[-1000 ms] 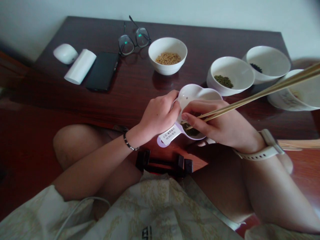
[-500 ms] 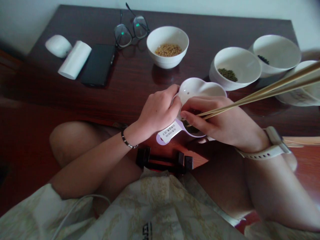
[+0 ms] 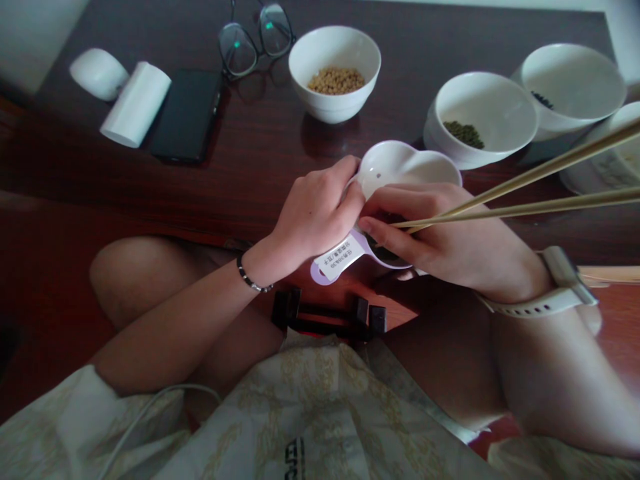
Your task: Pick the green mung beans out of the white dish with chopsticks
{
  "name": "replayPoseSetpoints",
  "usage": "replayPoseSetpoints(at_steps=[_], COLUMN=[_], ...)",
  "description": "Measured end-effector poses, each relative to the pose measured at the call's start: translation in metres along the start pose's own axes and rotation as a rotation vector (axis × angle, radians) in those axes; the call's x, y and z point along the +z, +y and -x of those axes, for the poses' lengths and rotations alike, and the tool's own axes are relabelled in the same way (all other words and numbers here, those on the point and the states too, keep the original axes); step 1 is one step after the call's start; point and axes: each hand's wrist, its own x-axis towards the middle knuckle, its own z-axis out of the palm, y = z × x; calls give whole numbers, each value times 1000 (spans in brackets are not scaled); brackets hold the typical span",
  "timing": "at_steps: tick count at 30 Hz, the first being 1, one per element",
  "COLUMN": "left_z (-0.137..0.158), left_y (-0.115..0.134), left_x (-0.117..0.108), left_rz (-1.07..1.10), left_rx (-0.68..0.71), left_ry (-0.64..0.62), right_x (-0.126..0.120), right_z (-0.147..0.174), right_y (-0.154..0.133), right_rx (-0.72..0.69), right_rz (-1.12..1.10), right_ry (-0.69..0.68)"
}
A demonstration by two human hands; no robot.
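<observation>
1. A white dish (image 3: 400,170), lobed and glossy, is gripped at frame centre by the left hand (image 3: 313,217), fingers clenched on its labelled lilac handle (image 3: 337,260)
2. Chopsticks (image 3: 525,193), thin pale wood, are pinched in the right hand (image 3: 440,237), tips spread over dark beans
3. The dish is best kept level and the tips closed gently, since round beans slip
4. Three smooth bowls (image 3: 334,53) are seen at upper right
</observation>
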Motion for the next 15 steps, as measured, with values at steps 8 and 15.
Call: replayPoseSetpoints(at_steps=[8,15], left_z=[0,0], left_y=[0,0], left_x=[0,0], left_rz=[28,15], left_rx=[-32,-29], left_ry=[-17,-22], right_x=[-2,-1], right_z=[-2,-1], right_y=[-2,-1], right_rx=[-3,19], right_rz=[-3,-7], right_ry=[-29,-21])
